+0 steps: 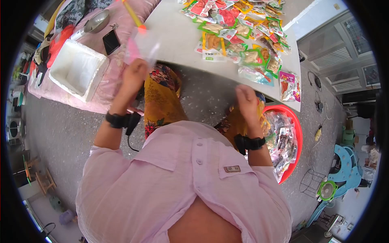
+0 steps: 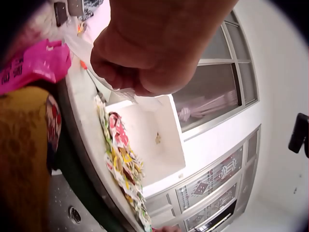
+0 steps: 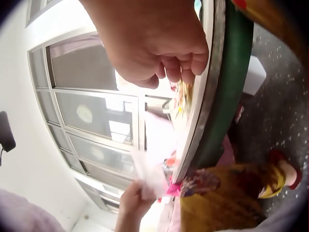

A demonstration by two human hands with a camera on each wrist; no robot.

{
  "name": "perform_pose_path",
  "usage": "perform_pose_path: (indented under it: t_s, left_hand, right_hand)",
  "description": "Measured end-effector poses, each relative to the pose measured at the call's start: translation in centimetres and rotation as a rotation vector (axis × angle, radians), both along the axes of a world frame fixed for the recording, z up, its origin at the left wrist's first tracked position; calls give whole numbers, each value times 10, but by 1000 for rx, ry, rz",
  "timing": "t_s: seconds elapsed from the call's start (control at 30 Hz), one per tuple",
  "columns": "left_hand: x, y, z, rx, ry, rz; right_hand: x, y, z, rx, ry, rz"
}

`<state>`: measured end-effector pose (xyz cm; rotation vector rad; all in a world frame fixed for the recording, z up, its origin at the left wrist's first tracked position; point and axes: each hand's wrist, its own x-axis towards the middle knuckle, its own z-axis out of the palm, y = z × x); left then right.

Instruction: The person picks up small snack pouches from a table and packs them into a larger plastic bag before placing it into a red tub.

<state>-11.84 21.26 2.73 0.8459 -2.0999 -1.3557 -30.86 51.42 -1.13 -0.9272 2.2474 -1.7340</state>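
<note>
My left hand [image 1: 134, 77] pinches a translucent plastic bag [image 1: 150, 45], blurred in the head view, above the table's left corner. In the left wrist view the fingers of the left hand [image 2: 145, 53] curl over the bag's edge. A pink plastic bag [image 2: 46, 63] lies beside the table edge, below the hand. My right hand [image 1: 247, 104] hangs by the table's front edge with loosely curled fingers and nothing in them, as the right wrist view of that hand [image 3: 159, 43] also shows. Many small food packets [image 1: 253, 56] are heaped on the white table [image 1: 178, 36].
A red basin [image 1: 299, 139] full of packets stands on the floor at the right. On the pink-covered surface at the left are a white foam box [image 1: 77, 67], a phone [image 1: 111, 41] and a metal pan [image 1: 97, 22]. A yellow stick [image 1: 131, 14] lies near the table corner.
</note>
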Motion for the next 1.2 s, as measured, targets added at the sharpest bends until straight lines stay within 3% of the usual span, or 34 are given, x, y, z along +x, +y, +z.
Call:
perform_pose_path:
  t_s: [0.1,0.27,0.37,0.47,0.53,0.57,0.8,0.87,0.9,1.1,1.17,1.2]
  left_hand:
    - [-30,35,-38,-219,17,-207]
    - [-60,84,-51,-210,27,-390]
    - [-65,94,-54,-60,4,-409]
    - [-65,99,-54,17,51,-279]
    - [-67,95,-61,222,85,-189]
    - [-68,94,-62,324,103,-145]
    - [-68,113,-50,-417,73,-336]
    - [-68,112,-48,-544,66,-350]
    - [-67,112,-46,-536,43,-385]
    - [-64,116,-41,-482,30,-452]
    - [-65,113,-33,-441,14,-485]
    - [-66,111,-26,-237,-53,-492]
  right_hand:
    - [15,-37,1,4,-366,168]
    - [26,-80,-2,-73,-657,326]
    - [28,-85,-3,-79,-683,307]
    - [28,-82,-12,-142,-740,224]
    - [27,-78,-18,-178,-782,178]
    - [26,-77,-19,-184,-792,160]
    - [28,-84,-21,-27,-351,275]
    - [26,-83,-19,-124,-626,389]
    - [25,-82,-19,-171,-765,445]
    - [30,-85,-10,26,-406,460]
    - [23,-88,-21,-1,-433,490]
    - [20,-90,-25,-14,-446,506]
